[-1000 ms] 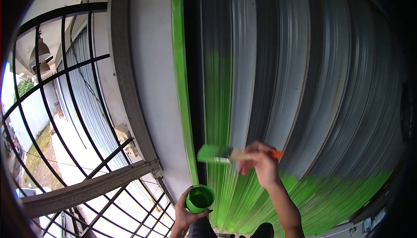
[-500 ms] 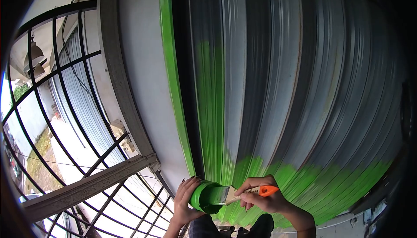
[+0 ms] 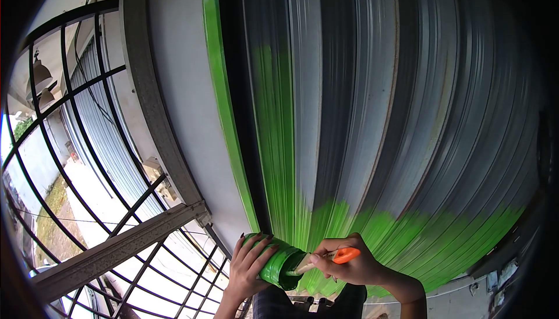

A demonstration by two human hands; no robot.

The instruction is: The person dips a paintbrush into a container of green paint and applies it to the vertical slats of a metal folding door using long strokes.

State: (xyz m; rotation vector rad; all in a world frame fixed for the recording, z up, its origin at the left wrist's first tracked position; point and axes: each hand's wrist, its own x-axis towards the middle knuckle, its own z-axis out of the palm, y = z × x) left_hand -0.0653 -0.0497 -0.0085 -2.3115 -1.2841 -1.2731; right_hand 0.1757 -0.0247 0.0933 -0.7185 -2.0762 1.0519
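Left hand: the left hand [image 3: 249, 268] wraps the side of a green paint pot [image 3: 275, 268], its fingers [image 3: 254, 253] curled over the outer wall and spread slightly apart.
Right hand: the right hand [image 3: 356, 268] pinches a paintbrush [image 3: 347, 255] between thumb and fingers, closed firmly round the handle (the orange end pokes out past the knuckles).
Paint pot: tilted on its side in front of the person's lap, mouth turned toward the right hand, green inside and out.
Paintbrush: head end inside the pot's mouth; the bristles are mostly hidden there, so how much paint they carry cannot be told.
Ribbed metal panel: the panel [image 3: 372, 86] fills the view ahead, grey above, with green paint [image 3: 384, 234] along its lower part and reaching higher up one rib at the left.
Edge strip: a green upright strip [image 3: 216, 57] runs between that panel and a pale wall [image 3: 180, 86].
Left side: a black metal grille [image 3: 71, 93] beside a grey post [image 3: 145, 80].
Below: dark trousers [image 3: 273, 306] under the hands.
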